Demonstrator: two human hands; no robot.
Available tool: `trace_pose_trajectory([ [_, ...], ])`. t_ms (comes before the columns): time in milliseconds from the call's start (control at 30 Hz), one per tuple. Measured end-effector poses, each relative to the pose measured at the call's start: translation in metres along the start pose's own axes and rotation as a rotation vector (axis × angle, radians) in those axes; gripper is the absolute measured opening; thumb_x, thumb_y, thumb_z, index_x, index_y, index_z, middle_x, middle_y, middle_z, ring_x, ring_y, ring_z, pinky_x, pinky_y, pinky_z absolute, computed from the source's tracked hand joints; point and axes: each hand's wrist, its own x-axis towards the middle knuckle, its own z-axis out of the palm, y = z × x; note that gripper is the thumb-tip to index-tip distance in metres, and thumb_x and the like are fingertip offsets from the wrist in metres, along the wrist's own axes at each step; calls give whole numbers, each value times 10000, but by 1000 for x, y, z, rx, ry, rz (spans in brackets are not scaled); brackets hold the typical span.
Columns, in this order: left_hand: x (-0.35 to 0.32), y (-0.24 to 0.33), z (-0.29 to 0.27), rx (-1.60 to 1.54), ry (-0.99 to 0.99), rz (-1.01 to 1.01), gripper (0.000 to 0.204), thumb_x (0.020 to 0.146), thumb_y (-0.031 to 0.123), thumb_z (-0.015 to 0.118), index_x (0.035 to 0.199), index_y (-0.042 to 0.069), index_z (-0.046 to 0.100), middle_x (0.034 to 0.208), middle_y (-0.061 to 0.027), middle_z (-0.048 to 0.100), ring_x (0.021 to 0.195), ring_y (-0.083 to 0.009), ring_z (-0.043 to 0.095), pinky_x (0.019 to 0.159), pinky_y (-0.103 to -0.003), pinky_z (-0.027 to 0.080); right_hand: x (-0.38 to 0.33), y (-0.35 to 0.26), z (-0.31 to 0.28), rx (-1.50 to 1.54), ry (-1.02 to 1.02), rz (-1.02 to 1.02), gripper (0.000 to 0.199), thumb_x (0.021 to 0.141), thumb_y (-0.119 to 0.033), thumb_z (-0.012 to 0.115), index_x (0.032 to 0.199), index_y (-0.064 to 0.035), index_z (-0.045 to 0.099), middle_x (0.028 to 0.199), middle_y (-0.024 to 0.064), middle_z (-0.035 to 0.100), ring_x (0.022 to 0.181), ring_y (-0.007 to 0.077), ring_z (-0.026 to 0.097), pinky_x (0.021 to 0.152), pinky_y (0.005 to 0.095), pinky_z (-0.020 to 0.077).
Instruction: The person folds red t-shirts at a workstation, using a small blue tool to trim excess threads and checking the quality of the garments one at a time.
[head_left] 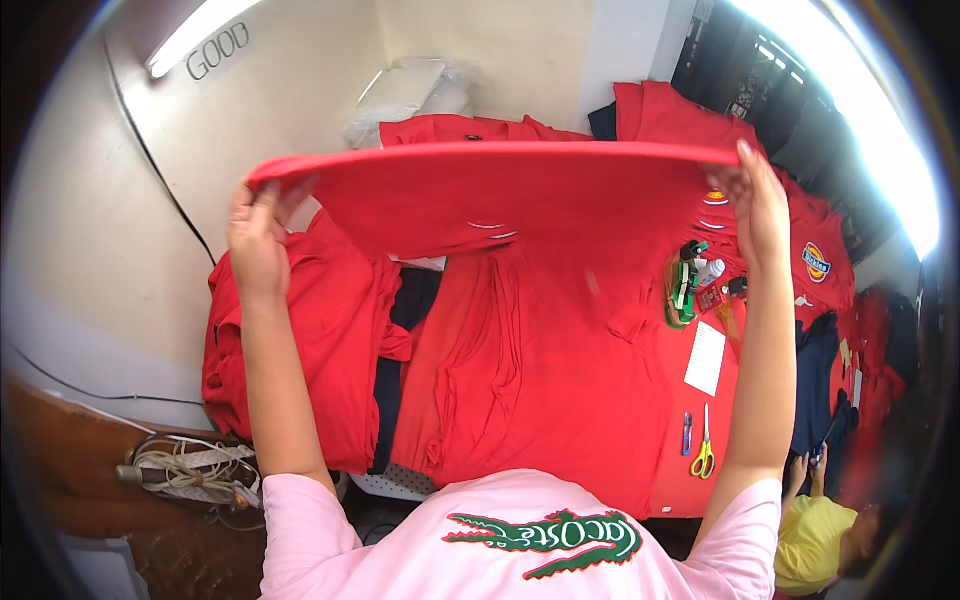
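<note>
Both arms are raised and spread, stretching the edge of a red T-shirt (540,200) between them. My left hand (260,240) is closed on one end of that edge. At the other end, my right hand (757,210) grips the cloth near its corner. The held edge runs almost straight across, and the fabric hangs down towards the table, where it merges with the red cloth (580,400) lying there. Small white marks show on the hanging part. Some fingers are hidden behind the fabric or slightly blurred.
Red garments (290,350) are heaped at left, more (680,115) at the back. At right lie yellow-handled scissors (705,460), a blue pen-like tool (687,434), a white card (706,358) and a green holder (682,295). A co-worker in yellow (808,545) handles dark cloth. Coiled cable (190,468) hangs at left.
</note>
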Motion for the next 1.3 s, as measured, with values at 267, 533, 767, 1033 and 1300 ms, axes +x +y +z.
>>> trace_pose_trajectory([
  [267, 17, -104, -19, 255, 108, -146, 228, 1059, 78, 579, 1271, 4, 616, 1283, -132, 675, 1200, -205, 648, 1078, -380, 524, 58, 118, 16, -151, -82, 155, 382, 1005, -256, 702, 1291, -14, 626, 1154, 93, 730, 1043, 222, 723, 901, 347, 576],
  [533, -178, -206, -7, 363, -263, -645, 104, 1017, 55, 657, 1102, 20, 706, 1053, -16, 712, 999, -112, 659, 930, -265, 525, -127, 258, -90, -814, -204, 215, 242, 884, -41, 732, 1125, -20, 711, 1063, 104, 745, 922, 211, 718, 853, 317, 559],
  [767, -350, -199, 65, 391, -446, -810, 226, 927, 39, 747, 1152, 18, 730, 1054, -48, 695, 932, -121, 657, 812, -265, 530, -294, 224, -164, -1346, 35, 225, 333, 894, -122, 738, 1219, -60, 706, 1213, 166, 701, 1193, 361, 613, 1048, 449, 492],
  [1033, -354, -193, 112, 1063, -497, -454, 496, 863, 264, 840, 1266, 33, 668, 1146, -161, 593, 936, -288, 635, 843, -408, 532, -334, 219, -190, -1179, 131, 514, 279, 940, -149, 729, 1194, -40, 693, 786, 90, 640, 788, 243, 618, 740, 414, 501],
  [1300, -312, -194, 35, 221, -116, -1019, 621, 909, 430, 811, 1272, -58, 687, 1269, -159, 717, 1200, -247, 661, 1077, -368, 471, -335, 226, -207, -946, 148, 432, 203, 952, -162, 747, 910, -21, 608, 771, 34, 600, 708, 178, 569, 685, 352, 481],
])
